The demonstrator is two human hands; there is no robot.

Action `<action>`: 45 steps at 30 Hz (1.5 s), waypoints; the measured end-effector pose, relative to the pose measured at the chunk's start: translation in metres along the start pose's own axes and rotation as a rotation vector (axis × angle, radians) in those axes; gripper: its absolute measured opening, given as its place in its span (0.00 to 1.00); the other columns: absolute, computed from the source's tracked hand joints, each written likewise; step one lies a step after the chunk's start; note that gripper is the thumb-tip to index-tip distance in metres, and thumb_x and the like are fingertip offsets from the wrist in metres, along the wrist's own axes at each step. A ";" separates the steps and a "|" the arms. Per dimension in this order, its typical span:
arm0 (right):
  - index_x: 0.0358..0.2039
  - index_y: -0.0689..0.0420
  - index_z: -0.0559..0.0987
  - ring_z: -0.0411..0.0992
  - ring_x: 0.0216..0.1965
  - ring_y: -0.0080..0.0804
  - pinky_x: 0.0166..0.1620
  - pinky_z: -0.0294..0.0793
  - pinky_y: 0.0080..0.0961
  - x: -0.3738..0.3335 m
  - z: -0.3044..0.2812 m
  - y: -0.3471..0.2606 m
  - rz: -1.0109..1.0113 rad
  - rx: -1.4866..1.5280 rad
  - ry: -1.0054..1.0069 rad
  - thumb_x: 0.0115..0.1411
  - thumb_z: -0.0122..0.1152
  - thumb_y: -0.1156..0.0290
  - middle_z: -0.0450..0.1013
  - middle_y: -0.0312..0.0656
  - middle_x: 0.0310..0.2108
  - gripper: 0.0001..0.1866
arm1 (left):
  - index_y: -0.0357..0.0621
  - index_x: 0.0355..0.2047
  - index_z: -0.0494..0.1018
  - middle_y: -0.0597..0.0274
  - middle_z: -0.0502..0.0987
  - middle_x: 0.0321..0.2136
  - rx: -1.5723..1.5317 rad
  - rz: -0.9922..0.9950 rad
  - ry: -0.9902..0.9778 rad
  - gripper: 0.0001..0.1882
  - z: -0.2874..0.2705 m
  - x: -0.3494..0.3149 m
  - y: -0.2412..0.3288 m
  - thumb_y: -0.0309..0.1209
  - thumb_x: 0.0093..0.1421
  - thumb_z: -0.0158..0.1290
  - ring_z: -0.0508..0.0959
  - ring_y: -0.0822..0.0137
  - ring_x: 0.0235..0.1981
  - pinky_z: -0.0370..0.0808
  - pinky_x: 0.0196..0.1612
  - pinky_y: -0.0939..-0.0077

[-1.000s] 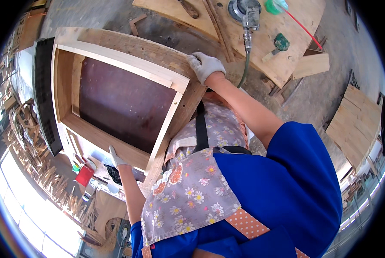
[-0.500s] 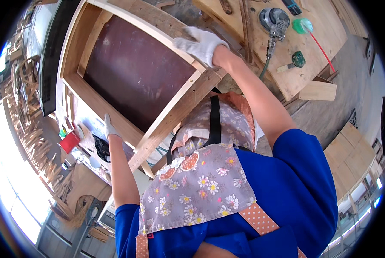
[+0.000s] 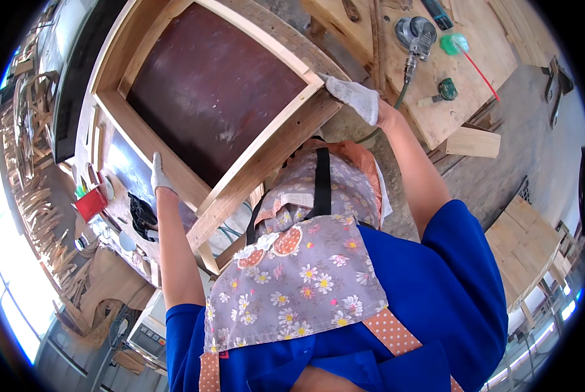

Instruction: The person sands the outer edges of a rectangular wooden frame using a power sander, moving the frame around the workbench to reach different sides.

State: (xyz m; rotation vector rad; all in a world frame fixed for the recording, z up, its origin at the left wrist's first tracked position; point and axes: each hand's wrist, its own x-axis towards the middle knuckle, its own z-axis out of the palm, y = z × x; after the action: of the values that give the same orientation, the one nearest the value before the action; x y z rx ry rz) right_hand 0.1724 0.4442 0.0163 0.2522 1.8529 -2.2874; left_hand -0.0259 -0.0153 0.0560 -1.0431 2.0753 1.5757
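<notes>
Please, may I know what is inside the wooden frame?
A marked, dark reddish-brown panel is visible inside the wooden frame. What lies under the panel cannot be seen, because it is covered.

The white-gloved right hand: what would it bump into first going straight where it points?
The right hand would probably meet the pale, four-sided wooden frame at its corner; it may already touch, but depth is unclear.

Two gloved hands (image 3: 162,175) (image 3: 354,99), one wooden frame (image 3: 143,142), one apron (image 3: 302,281) – plus one sander (image 3: 415,34) and one red box (image 3: 91,204)
</notes>
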 end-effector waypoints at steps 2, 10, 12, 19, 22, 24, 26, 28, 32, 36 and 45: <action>0.58 0.64 0.63 0.58 0.61 0.31 0.64 0.54 0.22 -0.004 0.012 -0.007 0.102 -0.116 0.090 0.66 0.44 0.62 0.60 0.44 0.61 0.25 | 0.45 0.46 0.73 0.62 0.78 0.37 -0.147 -0.064 -0.235 0.25 -0.009 0.000 -0.005 0.51 0.55 0.55 0.77 0.63 0.37 0.75 0.42 0.67; 0.57 0.60 0.66 0.63 0.55 0.26 0.58 0.60 0.25 0.037 -0.007 0.029 -0.101 0.267 0.278 0.65 0.49 0.60 0.65 0.36 0.55 0.25 | 0.48 0.52 0.68 0.61 0.75 0.42 -0.293 -0.107 -0.302 0.34 -0.017 -0.051 -0.053 0.60 0.54 0.51 0.76 0.64 0.41 0.74 0.47 0.66; 0.55 0.62 0.69 0.65 0.53 0.25 0.57 0.61 0.23 0.041 0.022 -0.006 -0.012 0.059 0.412 0.63 0.52 0.60 0.68 0.37 0.52 0.24 | 0.47 0.57 0.63 0.59 0.71 0.49 -0.466 -0.106 -0.472 0.36 -0.038 -0.059 -0.087 0.61 0.59 0.41 0.71 0.62 0.50 0.65 0.56 0.66; 0.49 0.62 0.74 0.69 0.39 0.23 0.46 0.67 0.20 0.053 0.024 -0.008 0.109 -0.348 0.595 0.59 0.58 0.59 0.74 0.35 0.42 0.23 | 0.42 0.64 0.46 0.52 0.51 0.64 -0.282 0.205 -0.731 0.40 -0.053 -0.094 -0.153 0.60 0.63 0.28 0.47 0.56 0.66 0.44 0.66 0.60; 0.48 0.62 0.75 0.68 0.38 0.22 0.45 0.67 0.20 0.053 0.033 -0.027 0.259 -0.326 0.615 0.59 0.59 0.58 0.74 0.36 0.41 0.23 | 0.43 0.63 0.50 0.52 0.54 0.63 -0.534 -0.168 -0.620 0.38 -0.041 -0.128 -0.134 0.59 0.63 0.31 0.51 0.56 0.64 0.47 0.65 0.61; 0.47 0.63 0.75 0.68 0.37 0.24 0.43 0.67 0.22 0.060 0.023 -0.027 0.296 -0.403 0.554 0.57 0.60 0.56 0.74 0.38 0.40 0.25 | 0.44 0.62 0.52 0.51 0.56 0.61 -0.552 -0.245 -0.583 0.37 -0.036 -0.128 -0.143 0.59 0.62 0.34 0.56 0.56 0.62 0.51 0.64 0.62; 0.46 0.64 0.75 0.68 0.37 0.25 0.42 0.67 0.23 0.067 0.022 -0.040 0.338 -0.477 0.513 0.56 0.60 0.55 0.74 0.40 0.40 0.25 | 0.44 0.61 0.54 0.51 0.58 0.60 -0.566 -0.302 -0.570 0.37 -0.029 -0.121 -0.145 0.58 0.62 0.37 0.60 0.55 0.60 0.56 0.62 0.62; 0.43 0.62 0.77 0.68 0.32 0.25 0.38 0.68 0.26 0.071 0.003 -0.030 0.226 -0.722 0.415 0.53 0.62 0.61 0.75 0.39 0.32 0.20 | 0.43 0.56 0.59 0.52 0.66 0.52 -0.607 -0.241 -0.593 0.36 -0.022 -0.124 -0.142 0.60 0.59 0.43 0.67 0.55 0.51 0.63 0.57 0.60; 0.36 0.63 0.78 0.73 0.25 0.34 0.32 0.71 0.31 0.071 0.024 -0.060 0.170 -1.069 0.339 0.51 0.62 0.62 0.76 0.47 0.24 0.18 | 0.43 0.55 0.59 0.55 0.67 0.51 -0.701 -0.110 -0.560 0.36 -0.022 -0.126 -0.119 0.60 0.58 0.44 0.68 0.55 0.51 0.63 0.57 0.59; 0.39 0.61 0.79 0.73 0.42 0.50 0.46 0.73 0.34 0.035 0.099 -0.119 0.375 -1.352 0.391 0.49 0.57 0.54 0.75 0.56 0.35 0.24 | 0.45 0.54 0.60 0.56 0.67 0.50 -0.911 0.061 -0.388 0.30 -0.023 -0.105 -0.089 0.54 0.62 0.43 0.68 0.57 0.51 0.63 0.58 0.59; 0.40 0.63 0.77 0.73 0.46 0.49 0.50 0.71 0.38 0.027 0.236 -0.090 0.472 -1.155 0.158 0.53 0.51 0.50 0.73 0.59 0.42 0.27 | 0.38 0.60 0.50 0.54 0.65 0.51 -0.460 0.111 -0.034 0.52 0.045 -0.124 -0.067 0.34 0.40 0.70 0.69 0.61 0.48 0.69 0.51 0.68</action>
State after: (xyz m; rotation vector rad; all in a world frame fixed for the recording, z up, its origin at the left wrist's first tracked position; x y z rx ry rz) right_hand 0.1206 0.2301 0.1437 0.5816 2.4826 -0.7068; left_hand 0.0985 0.0615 0.0756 -1.0428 1.8159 2.1774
